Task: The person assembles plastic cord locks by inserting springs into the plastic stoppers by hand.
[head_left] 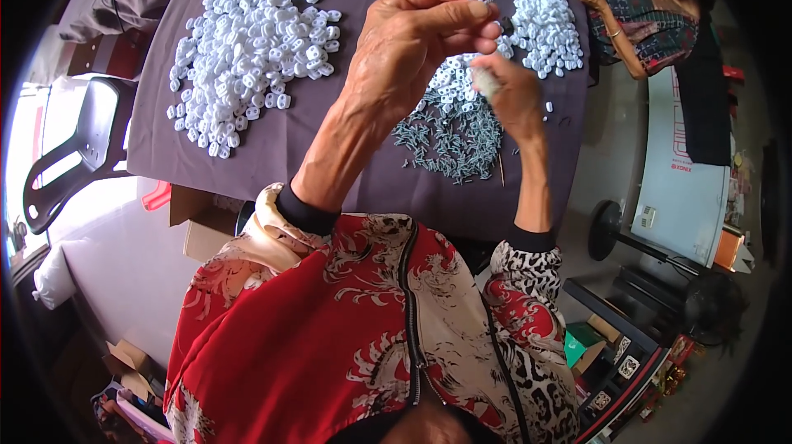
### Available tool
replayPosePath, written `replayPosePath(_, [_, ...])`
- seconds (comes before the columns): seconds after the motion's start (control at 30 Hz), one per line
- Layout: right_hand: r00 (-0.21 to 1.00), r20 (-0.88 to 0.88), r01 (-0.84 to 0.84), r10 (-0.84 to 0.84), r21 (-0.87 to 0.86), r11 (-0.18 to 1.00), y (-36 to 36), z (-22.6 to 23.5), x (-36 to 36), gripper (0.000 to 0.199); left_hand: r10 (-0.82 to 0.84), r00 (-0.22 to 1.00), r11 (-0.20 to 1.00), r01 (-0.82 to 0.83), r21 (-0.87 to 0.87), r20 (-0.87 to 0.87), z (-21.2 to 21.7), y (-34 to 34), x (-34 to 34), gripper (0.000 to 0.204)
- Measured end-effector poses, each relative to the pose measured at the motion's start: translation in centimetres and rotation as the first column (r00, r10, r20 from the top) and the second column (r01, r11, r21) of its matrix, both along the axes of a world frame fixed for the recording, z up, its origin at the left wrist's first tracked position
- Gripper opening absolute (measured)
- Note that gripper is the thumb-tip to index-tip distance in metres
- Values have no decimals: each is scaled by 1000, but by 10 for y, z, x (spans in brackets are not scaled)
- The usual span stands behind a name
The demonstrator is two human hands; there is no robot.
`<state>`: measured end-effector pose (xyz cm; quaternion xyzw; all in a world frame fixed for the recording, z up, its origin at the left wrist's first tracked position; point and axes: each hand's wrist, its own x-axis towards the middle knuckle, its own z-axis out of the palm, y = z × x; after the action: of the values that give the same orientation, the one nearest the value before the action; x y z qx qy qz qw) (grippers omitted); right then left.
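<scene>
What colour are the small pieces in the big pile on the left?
The small pieces are white, shown best in the head view.

Both arms reach forward, hands close together.
The left hand (408, 40) pinches thumb to bent index finger, the other fingers curled beneath, its forearm (330, 159) slanting up from lower left; the right hand (516, 98), motion-blurred, sits just below its fingertips, too smeared to read its grip, above a nearly upright right forearm (535, 188).
</scene>
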<state>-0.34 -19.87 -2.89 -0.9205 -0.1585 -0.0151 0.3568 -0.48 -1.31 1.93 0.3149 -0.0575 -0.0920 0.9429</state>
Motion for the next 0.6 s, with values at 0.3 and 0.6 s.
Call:
replayPosePath(0.3, [965, 197, -131, 173, -209, 969, 20, -57, 13, 24, 78, 997, 992, -80, -94, -16, -2, 7, 5, 10])
replayPosePath(0.6, [969, 191, -100, 157, -276, 956, 43, -50, 35, 23, 185, 982, 983, -185, 0, 48, -11, 29, 10, 15])
